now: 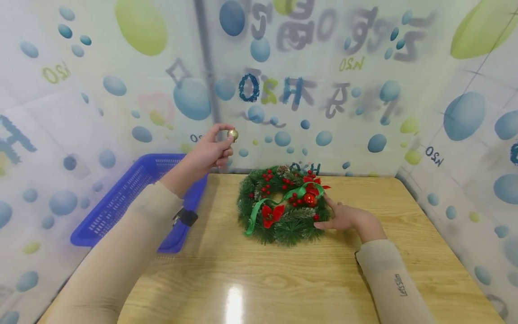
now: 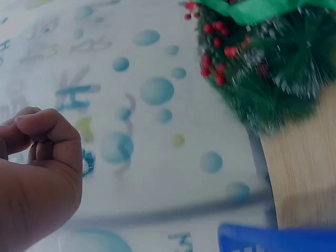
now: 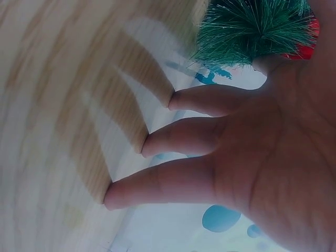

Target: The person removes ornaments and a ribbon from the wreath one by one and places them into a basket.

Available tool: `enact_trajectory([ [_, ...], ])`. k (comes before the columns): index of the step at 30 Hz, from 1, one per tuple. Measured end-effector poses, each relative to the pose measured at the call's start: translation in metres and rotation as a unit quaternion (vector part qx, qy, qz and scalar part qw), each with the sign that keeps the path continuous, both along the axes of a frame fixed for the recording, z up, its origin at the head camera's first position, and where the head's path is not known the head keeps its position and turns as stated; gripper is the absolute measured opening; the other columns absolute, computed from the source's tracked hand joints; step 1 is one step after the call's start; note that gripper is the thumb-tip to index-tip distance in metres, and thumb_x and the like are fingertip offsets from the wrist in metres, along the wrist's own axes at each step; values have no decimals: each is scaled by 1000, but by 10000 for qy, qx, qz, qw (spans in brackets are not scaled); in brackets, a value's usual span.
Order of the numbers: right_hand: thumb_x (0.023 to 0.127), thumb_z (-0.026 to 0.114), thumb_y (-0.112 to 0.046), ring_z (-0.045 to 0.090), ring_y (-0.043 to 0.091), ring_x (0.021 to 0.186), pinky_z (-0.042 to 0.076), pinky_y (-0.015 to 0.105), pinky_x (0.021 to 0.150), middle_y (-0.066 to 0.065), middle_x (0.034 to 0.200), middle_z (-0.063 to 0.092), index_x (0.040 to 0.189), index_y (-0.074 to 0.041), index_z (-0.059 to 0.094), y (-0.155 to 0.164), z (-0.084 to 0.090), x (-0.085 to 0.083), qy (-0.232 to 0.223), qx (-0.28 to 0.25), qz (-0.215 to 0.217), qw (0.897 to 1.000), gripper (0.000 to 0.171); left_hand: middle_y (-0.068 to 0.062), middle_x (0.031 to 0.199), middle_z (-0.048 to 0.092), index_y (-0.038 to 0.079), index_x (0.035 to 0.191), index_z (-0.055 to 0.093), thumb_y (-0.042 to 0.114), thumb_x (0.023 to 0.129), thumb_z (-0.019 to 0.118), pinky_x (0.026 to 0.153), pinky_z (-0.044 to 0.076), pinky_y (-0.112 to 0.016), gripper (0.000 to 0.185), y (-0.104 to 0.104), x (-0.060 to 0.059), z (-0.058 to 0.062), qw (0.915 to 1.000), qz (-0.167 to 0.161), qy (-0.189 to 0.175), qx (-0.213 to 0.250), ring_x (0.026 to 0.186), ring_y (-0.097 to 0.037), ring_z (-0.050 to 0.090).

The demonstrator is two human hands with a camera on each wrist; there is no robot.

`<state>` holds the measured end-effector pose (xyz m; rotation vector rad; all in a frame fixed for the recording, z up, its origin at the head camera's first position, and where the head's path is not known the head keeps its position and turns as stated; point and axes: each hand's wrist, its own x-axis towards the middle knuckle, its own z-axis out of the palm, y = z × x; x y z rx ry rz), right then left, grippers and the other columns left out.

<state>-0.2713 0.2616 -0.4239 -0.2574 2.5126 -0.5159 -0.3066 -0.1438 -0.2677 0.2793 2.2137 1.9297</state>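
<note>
While aloft: left hand [image 1: 210, 150] pinches a small round gold bauble [image 1: 232, 134] above the blue plastic basket [image 1: 121, 198].
Wreath: green pine wreath with red berries and ribbon [image 1: 283, 204] lies flat on the wooden counter [image 1: 283, 279], below and right of the bauble.
Right hand [image 1: 348, 218]: fingers straight, resting on the wreath's right edge, nearer it.

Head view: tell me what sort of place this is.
Probably a small craft or recording booth: a wooden table walled by bubble-printed sheeting, with a Christmas wreath and a blue plastic basket.

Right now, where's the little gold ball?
In the head view, the gold ball is pinched in the left hand, raised above the blue basket, left of the wreath.
</note>
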Motion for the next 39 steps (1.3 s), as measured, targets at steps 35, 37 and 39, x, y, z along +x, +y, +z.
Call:
enact_trajectory([
  [35, 90, 65, -79, 9, 64, 157, 21, 80, 121, 42, 170, 3, 170, -19, -16, 0, -2, 0, -36, -38, -50, 10000, 129, 12, 72, 50, 24, 101, 64, 23, 114, 52, 61, 43, -26, 17, -234, -8, -100, 9906, 575, -1240, 57, 59, -6, 43],
  [37, 90, 64, -79, 10, 64, 156, 22, 80, 120, 43, 169, 5, 170, -19, -16, 0, -2, 0, -16, -18, -40, 10000, 128, 13, 75, 52, 23, 106, 63, 24, 112, 56, 62, 45, -26, 10, -233, -9, -102, 9903, 651, -1223, -117, 60, -5, 45],
  [39, 90, 65, -79, 10, 64, 157, 22, 79, 121, 43, 169, 6, 170, -19, -16, 0, -2, 0, -12, -32, -53, 10000, 128, 13, 78, 54, 24, 111, 63, 26, 111, 59, 63, 46, -25, 5, -232, -9, -102, 9898, 696, -1216, -276, 62, -5, 46],
])
